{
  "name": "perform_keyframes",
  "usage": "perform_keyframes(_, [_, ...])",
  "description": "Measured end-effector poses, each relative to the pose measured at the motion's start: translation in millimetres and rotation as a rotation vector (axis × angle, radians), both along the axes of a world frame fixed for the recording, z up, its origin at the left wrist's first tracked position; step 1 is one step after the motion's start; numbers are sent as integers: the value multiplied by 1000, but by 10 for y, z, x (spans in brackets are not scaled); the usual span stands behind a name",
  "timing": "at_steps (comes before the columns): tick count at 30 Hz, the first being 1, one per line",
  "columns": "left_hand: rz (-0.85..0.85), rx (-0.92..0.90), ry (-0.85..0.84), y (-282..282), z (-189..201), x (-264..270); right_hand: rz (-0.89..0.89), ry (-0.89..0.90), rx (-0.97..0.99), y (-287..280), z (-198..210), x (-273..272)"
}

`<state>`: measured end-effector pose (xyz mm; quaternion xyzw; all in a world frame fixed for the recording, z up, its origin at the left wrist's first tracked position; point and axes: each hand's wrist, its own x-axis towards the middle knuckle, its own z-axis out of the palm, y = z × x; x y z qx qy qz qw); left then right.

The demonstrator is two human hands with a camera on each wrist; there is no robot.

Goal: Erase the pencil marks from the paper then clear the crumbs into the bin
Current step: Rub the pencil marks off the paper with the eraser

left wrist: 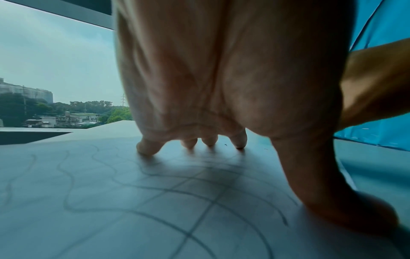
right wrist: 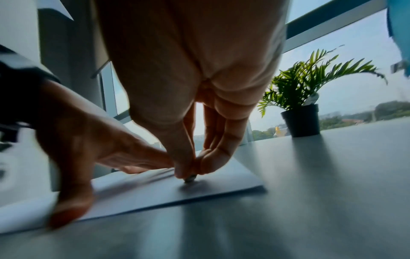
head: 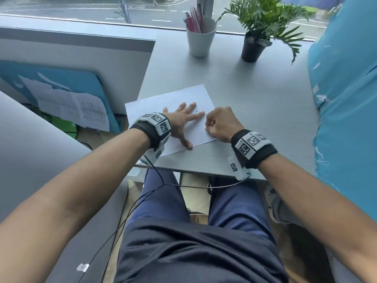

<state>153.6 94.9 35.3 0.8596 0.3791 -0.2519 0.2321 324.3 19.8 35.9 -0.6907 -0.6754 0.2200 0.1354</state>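
While L hand (head: pixel 179 121) pins paper (head: pixel 175 97), cup (head: pixel 201 40) holds pens (head: pixel 193 21).

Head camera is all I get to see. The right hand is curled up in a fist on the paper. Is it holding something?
Observer: Yes. In the right wrist view the right hand pinches a small eraser, its tip pressed on the paper.
Operator: Are there still pencil lines? The paper looks nearly blank to me.
Observer: Plenty. The left wrist view shows wavy and crossing pencil marks under the left hand.
Operator: Is that hand lying flat?
Observer: Not quite. Its fingertips press the sheet while the palm arches above it.
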Motion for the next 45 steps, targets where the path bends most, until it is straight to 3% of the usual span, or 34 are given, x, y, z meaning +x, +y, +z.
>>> perform_keyframes(3, [6, -2, 10, 8, 5, -9, 86, 53, -70, -61, 71, 27])
perform_keyframes(7, [2, -2, 13, 9, -9, 15, -66, 46, 10, 44, 74, 169])
perform_keyframes(11, [0, 13, 21, 36, -27, -2, 185, 81, -118, -143, 94, -111])
perform_keyframes(16, [-6, 4, 25, 22, -26, 8, -18, 82, -4, 124, 116, 80])
perform_keyframes(20, [-4, 7, 23, 41, -45, 0, 204, 94, -99, -98, 97, -155])
perform_keyframes(25, [0, 4, 21, 18, -29, 7, 12, 80, -17, 122, 106, 48])
perform_keyframes(29, [-9, 16, 27, 40, -29, 3, 229, 66, -99, -35, 124, -150])
perform_keyframes(33, [-3, 19, 17, 10, -27, 4, 22, 50, -19, 177, 150, 50])
perform_keyframes(37, [-11, 30, 30, 33, -34, 10, 252, 59, -101, -68, 116, -205])
perform_keyframes(41, [1, 22, 25, 5, -29, 16, 28, 46, -45, 148, 110, 7])
perform_keyframes(45, [1, 26, 36, 16, -21, 17, 202, 46, -84, -39, 83, -185])
